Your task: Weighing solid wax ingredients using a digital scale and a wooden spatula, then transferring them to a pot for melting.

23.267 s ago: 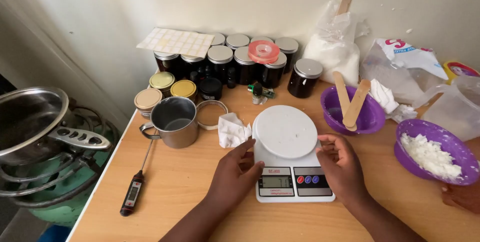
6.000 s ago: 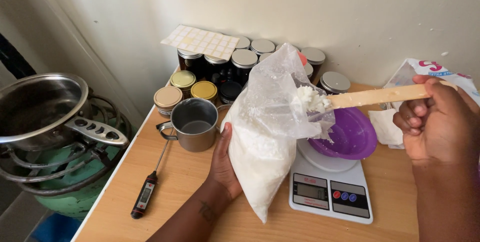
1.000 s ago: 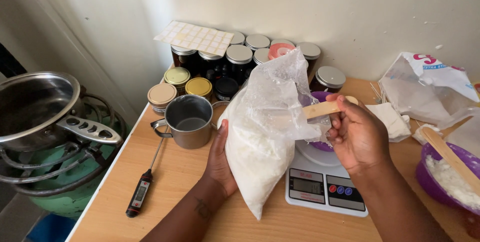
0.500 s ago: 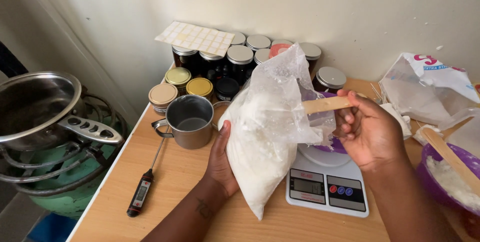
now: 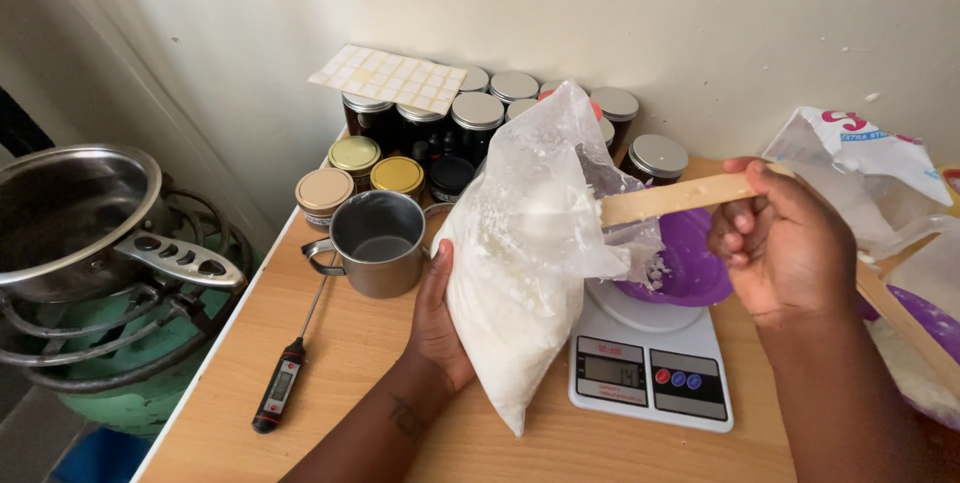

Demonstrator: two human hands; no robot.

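Two bare hands are working over a wooden table (image 5: pixel 330 363). The left hand (image 5: pixel 440 318) is wrapping around the side of a clear plastic bag of white flakes (image 5: pixel 520 273), holding it upright with its base resting on the table and its open mouth tipping right. The right hand (image 5: pixel 775 243) is closing its fingers around one end of a flat wooden stick (image 5: pixel 665 199). The stick is lying almost level, its long axis running left to right, its far end pointing left into the bag's mouth and carrying a clump of flakes.

Just right of the bag, a purple bowl (image 5: pixel 690 273) is sitting on a white digital scale (image 5: pixel 650 373); the bowl's contents are hidden. Judging from this, scooping is partway through: the bag is looking mostly full. A metal mug (image 5: pixel 378 241), a probe thermometer (image 5: pixel 285 383) and lidded jars (image 5: pixel 480 113) are standing to the left and behind.
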